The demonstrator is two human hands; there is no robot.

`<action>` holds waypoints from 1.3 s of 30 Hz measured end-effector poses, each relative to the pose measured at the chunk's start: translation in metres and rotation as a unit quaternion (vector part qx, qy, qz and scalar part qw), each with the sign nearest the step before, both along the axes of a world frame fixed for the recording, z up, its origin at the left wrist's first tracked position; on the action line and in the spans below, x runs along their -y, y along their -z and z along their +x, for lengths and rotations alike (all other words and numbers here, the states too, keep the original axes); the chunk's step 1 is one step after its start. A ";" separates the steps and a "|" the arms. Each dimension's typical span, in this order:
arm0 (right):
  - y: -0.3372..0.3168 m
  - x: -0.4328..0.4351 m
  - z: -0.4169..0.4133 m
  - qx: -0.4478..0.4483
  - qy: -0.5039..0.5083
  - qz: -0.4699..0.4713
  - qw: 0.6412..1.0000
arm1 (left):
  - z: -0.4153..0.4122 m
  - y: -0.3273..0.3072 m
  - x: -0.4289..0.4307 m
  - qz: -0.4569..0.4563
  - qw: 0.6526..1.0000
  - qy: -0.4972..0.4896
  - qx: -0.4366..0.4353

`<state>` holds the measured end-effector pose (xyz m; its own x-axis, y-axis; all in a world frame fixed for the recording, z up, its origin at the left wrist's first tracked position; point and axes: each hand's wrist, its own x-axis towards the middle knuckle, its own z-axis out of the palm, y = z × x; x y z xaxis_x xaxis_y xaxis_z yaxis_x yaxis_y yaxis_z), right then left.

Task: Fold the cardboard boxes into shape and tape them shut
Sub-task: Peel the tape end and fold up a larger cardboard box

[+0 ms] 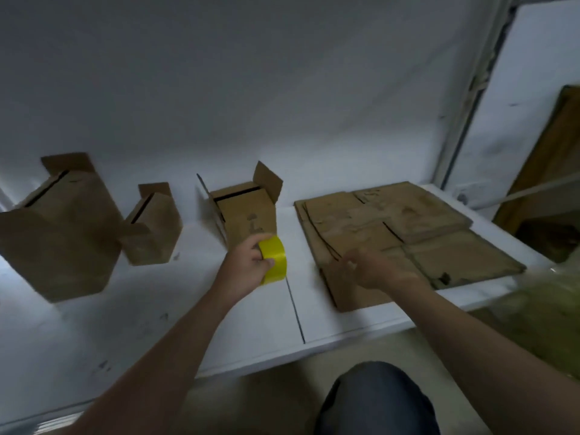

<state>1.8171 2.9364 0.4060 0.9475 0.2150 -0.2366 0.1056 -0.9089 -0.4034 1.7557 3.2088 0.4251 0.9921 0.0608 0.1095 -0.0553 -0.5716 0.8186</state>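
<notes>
My left hand (249, 262) grips a yellow tape roll (274, 260) above the white table, just in front of a small folded cardboard box (246, 213) whose top flaps stand open. My right hand (372, 270) hovers with relaxed fingers over the near left corner of a stack of flattened cardboard boxes (408, 233); the view is blurred there, so contact is unclear. Two more folded boxes stand at the left: a large one (62, 233) and a smaller one (153, 227), each with a flap raised.
The white table (157, 309) has a dark seam (295, 312) running toward me between its two halves. A white wall rises behind it. A brown board (552, 158) leans at the far right. My knee (376, 400) shows below the table's front edge.
</notes>
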 end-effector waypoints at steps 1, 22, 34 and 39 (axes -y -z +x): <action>0.002 0.013 0.004 0.009 0.013 0.000 1.000 | 0.007 0.001 0.012 -0.012 1.000 0.007 -0.006; 0.049 0.073 0.138 0.057 -0.110 -0.074 0.990 | 0.124 0.050 0.096 -0.036 0.995 -0.058 -0.066; 0.012 0.023 0.108 0.101 -0.090 0.236 0.962 | 0.098 0.037 0.090 -0.148 0.984 -0.082 -0.058; 0.001 -0.036 0.075 0.044 -0.121 0.320 0.939 | 0.070 0.029 0.069 -0.109 0.990 -0.085 -0.008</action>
